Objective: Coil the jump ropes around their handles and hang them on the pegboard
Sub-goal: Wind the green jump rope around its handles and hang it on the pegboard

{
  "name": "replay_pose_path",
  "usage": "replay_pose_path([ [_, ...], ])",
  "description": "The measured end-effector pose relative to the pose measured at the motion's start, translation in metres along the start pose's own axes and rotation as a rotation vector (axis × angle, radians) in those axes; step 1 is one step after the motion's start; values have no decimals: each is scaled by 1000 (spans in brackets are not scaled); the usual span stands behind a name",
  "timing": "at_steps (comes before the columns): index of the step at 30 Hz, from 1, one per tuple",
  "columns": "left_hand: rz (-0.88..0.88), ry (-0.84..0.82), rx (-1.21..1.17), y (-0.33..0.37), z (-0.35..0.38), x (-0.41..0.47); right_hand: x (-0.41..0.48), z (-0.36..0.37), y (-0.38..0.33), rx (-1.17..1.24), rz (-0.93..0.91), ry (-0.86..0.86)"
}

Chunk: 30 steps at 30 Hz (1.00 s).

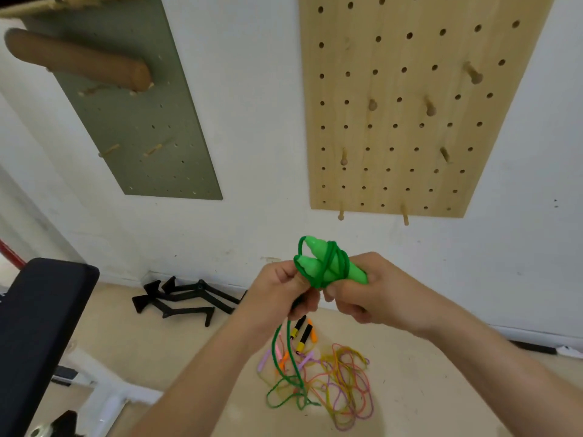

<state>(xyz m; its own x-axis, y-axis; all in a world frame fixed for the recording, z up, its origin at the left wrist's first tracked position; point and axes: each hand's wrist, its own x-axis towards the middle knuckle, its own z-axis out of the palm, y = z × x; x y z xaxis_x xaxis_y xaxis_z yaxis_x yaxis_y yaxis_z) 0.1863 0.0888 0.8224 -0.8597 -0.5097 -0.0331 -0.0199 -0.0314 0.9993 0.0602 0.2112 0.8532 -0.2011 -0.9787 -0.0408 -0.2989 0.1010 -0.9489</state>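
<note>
Right hand (362, 294) is clamped around the two green handles (328, 266) so the wraps stay tight, while the left hand (284, 288) pinches the green rope (291, 351) to feed it around. Loose tail trails down to the floor. Wooden pegboard (410, 105) sits right above, other ropes (340, 380) wait below.

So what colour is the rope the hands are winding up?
Green, same as its handles; the rope shows best in the head view.

No readable text, labels, brands, numbers or signs on anything in view
</note>
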Motion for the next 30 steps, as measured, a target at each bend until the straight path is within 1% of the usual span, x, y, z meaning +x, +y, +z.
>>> replay_pose_path([
  [2,9,72,24,-9,5,-1,3,4,6,89,49,48],
  [3,5,99,61,-12,8,-2,5,4,9,125,78,73],
  [4,7,129,148,-16,11,-5,6,2,11,147,113,109],
  [5,24,160,306,-18,14,-9,8,-1,13,152,151,150],
  [6,62,179,537,-23,16,-11,10,-4,14,138,189,191],
  [8,184,214,1171,-28,21,-20,13,-8,19,60,255,255],
  [9,239,189,1399,-28,24,-24,15,-8,21,-6,280,269],
  [10,264,105,1566,-26,27,-27,16,-6,24,-89,295,271],
  [11,317,41,1669,-22,27,-27,18,-4,26,-178,301,262],
  [14,484,14,1840,-6,21,-28,21,5,29,-453,319,213],
  [17,682,-42,1889,8,19,-31,24,9,28,-725,386,118],
  [20,903,-102,1876,10,14,-25,23,14,24,-935,432,-41],
  [21,928,-123,1851,12,11,-21,22,15,21,-993,422,-96],
  [24,912,-128,1724,13,1,-8,15,14,8,-1049,383,-217],
  [26,808,-128,1544,14,-6,-3,10,9,0,-1021,349,-263],
  [28,665,-188,1264,17,-12,0,7,1,-7,-956,295,-278],
  [30,529,-196,1041,21,-15,1,3,-5,-13,-863,228,-274],
])
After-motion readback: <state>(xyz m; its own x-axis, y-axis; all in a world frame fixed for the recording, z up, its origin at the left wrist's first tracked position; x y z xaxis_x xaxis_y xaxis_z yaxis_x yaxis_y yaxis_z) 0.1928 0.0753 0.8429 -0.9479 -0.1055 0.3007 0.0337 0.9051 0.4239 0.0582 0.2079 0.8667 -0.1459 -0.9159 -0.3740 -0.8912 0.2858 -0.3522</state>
